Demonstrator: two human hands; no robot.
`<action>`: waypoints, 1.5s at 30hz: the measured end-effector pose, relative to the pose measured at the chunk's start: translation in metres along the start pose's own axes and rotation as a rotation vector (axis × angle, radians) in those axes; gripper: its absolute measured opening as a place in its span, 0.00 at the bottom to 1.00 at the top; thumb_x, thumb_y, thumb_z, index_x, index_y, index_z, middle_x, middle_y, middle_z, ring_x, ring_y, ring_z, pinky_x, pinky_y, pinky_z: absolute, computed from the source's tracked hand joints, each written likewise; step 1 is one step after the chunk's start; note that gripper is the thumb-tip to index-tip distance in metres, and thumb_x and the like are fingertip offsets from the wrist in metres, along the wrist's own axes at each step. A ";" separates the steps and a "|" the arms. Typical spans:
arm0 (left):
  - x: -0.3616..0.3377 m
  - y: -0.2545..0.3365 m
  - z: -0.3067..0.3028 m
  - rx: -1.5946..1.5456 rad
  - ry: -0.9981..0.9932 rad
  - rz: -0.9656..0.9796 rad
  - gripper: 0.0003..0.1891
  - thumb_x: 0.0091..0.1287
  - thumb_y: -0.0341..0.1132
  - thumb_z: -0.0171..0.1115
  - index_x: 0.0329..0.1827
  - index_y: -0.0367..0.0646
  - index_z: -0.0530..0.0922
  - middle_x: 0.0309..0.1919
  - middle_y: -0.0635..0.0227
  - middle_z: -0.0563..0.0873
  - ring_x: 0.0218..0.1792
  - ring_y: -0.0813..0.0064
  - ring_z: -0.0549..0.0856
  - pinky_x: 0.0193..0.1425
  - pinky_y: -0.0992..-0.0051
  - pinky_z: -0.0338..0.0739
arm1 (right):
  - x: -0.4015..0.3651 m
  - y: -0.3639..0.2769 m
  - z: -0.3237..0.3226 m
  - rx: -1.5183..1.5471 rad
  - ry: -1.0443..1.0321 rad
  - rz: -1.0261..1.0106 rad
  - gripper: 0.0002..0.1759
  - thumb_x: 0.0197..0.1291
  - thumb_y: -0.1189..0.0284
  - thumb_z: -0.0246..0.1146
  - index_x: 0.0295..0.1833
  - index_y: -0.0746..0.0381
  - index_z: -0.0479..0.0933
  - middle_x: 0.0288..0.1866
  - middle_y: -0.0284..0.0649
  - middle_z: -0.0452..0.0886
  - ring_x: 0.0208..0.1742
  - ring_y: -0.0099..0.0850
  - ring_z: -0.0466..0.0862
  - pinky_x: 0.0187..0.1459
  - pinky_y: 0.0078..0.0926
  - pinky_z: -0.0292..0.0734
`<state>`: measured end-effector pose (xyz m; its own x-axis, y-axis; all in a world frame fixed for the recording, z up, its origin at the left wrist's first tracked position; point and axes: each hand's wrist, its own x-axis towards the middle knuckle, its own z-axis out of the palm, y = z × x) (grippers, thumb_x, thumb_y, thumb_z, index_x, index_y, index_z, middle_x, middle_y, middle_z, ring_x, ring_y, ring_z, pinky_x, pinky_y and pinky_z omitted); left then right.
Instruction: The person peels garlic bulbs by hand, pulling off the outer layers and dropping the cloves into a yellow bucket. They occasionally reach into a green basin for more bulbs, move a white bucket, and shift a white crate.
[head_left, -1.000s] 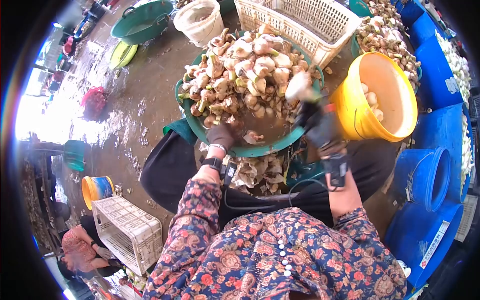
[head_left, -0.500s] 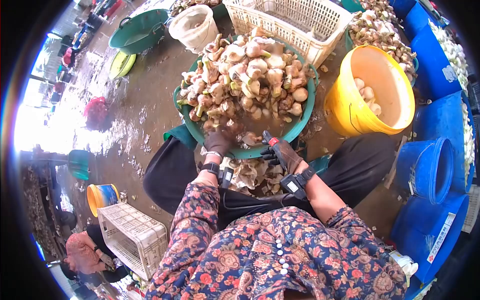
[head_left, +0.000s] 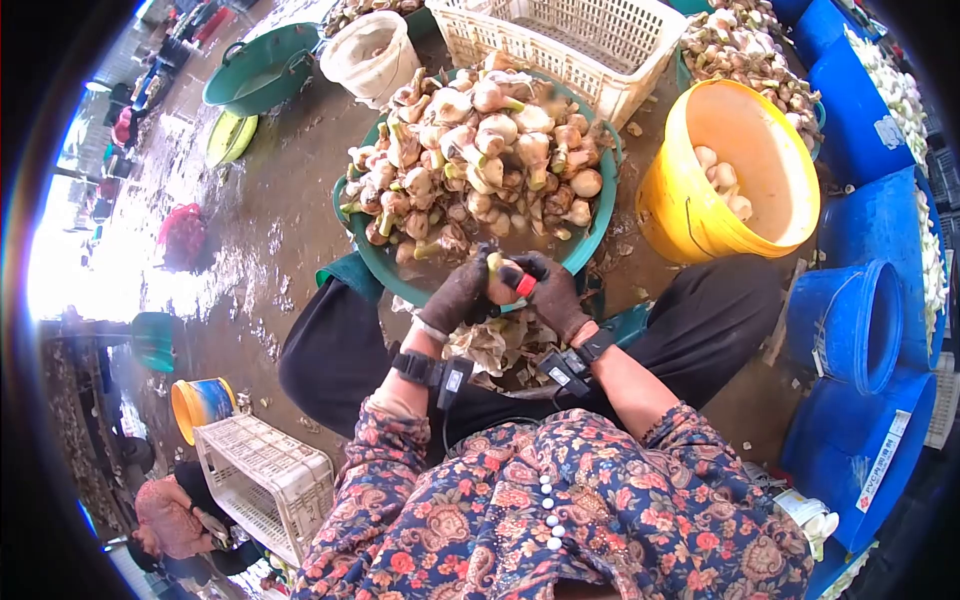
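Observation:
My left hand, in a dark dirty glove, is closed around a garlic bulb with its pale stem end up. Pressed up against the same bulb is my right hand, also gloved, with its fingers closed on a small red-banded tool; I cannot tell its exact kind. Both hands are over the near rim of a green basin. A large heap of unpeeled garlic bulbs fills that basin. Loose papery garlic skins lie below my hands, between my legs.
A yellow bucket with several peeled bulbs stands right of the basin. Behind are a white bucket and a cream plastic crate. Blue tubs line the right side. Another person sits at lower left beside a white crate.
My left hand has lifted a garlic bulb from the basin's near side and moved right, toward me. My right hand has come in to meet it at the bulb. The view has shifted slightly.

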<state>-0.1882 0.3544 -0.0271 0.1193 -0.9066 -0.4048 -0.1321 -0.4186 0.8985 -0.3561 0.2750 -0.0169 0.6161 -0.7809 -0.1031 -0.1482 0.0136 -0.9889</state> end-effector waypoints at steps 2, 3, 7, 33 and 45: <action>-0.024 0.058 0.006 -0.361 -0.063 -0.168 0.26 0.60 0.51 0.62 0.53 0.39 0.74 0.28 0.69 0.83 0.28 0.76 0.80 0.34 0.78 0.75 | 0.001 0.003 -0.008 0.042 0.064 0.052 0.17 0.56 0.57 0.65 0.35 0.63 0.79 0.25 0.39 0.80 0.28 0.24 0.76 0.35 0.26 0.72; -0.025 0.054 0.016 -0.359 -0.070 -0.167 0.26 0.60 0.51 0.62 0.53 0.39 0.74 0.28 0.69 0.83 0.28 0.76 0.80 0.34 0.78 0.75 | 0.000 0.004 -0.013 0.006 0.035 0.131 0.18 0.56 0.57 0.64 0.33 0.63 0.79 0.24 0.40 0.79 0.26 0.27 0.74 0.33 0.27 0.72; -0.037 0.065 0.032 0.460 0.244 0.258 0.33 0.50 0.52 0.70 0.54 0.38 0.74 0.34 0.59 0.85 0.37 0.65 0.85 0.42 0.72 0.78 | -0.005 0.002 -0.017 -0.192 0.059 -0.013 0.20 0.56 0.56 0.63 0.29 0.64 0.78 0.23 0.48 0.78 0.25 0.40 0.78 0.30 0.34 0.71; -0.036 0.072 0.040 0.485 0.416 0.435 0.28 0.53 0.35 0.69 0.59 0.40 0.72 0.49 0.55 0.79 0.45 0.58 0.81 0.52 0.68 0.74 | -0.012 -0.004 -0.036 0.608 -0.365 0.672 0.26 0.63 0.46 0.50 0.46 0.57 0.77 0.31 0.27 0.76 0.25 0.18 0.71 0.24 0.16 0.62; -0.030 0.046 0.059 0.634 0.352 0.321 0.06 0.58 0.32 0.61 0.37 0.43 0.80 0.28 0.56 0.82 0.33 0.55 0.82 0.35 0.64 0.75 | -0.012 0.032 -0.029 0.051 -0.280 0.426 0.24 0.60 0.52 0.56 0.42 0.64 0.76 0.27 0.35 0.76 0.28 0.23 0.73 0.30 0.25 0.70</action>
<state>-0.2557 0.3594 0.0164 0.2704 -0.9623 0.0304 -0.7353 -0.1861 0.6517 -0.3905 0.2667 -0.0445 0.6941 -0.5020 -0.5160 -0.3978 0.3300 -0.8561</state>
